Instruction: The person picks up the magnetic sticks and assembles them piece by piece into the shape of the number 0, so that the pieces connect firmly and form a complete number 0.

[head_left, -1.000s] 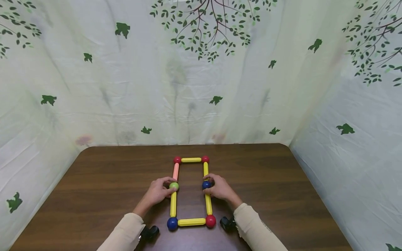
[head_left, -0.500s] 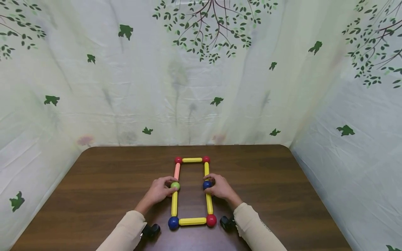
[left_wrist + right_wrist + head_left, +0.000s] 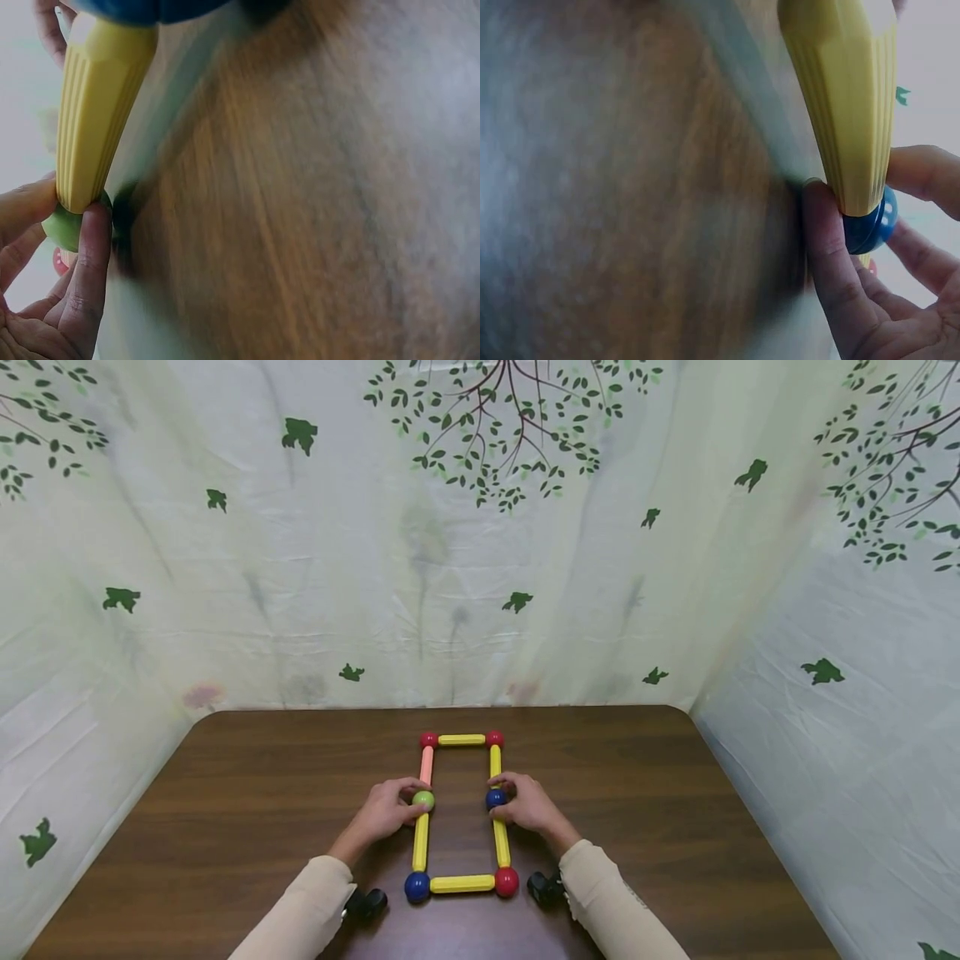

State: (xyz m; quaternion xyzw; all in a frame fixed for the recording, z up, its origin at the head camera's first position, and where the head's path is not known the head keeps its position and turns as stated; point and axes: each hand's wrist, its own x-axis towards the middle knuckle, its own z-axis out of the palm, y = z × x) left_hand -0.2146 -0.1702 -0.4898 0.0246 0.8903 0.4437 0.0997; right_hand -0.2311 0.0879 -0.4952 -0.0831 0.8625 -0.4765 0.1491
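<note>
A long rectangle of magnetic rods and balls lies before me in the head view. My left hand (image 3: 386, 812) pinches the green ball (image 3: 424, 799) midway along its left side, between thumb and fingers. Opposite, the blue ball (image 3: 495, 799) on the right side is held by my right hand (image 3: 531, 803). A pink rod (image 3: 427, 766) runs from the green ball to a far red ball (image 3: 429, 740). Yellow rods form the other sides, such as the near rod (image 3: 462, 884) between a larger blue ball (image 3: 417, 887) and a larger red ball (image 3: 506, 882).
The wooden table (image 3: 285, 777) spreads out on both sides of the rectangle. White cloth (image 3: 450, 543) with printed leaves and branches hangs behind and beside it. Dark wrist cameras (image 3: 546, 889) sit under both forearms, close to the near corners of the rectangle.
Both hands have shifted the rectangle slightly away from me and a little to the right. Their hold on the green and blue balls stays the same.
</note>
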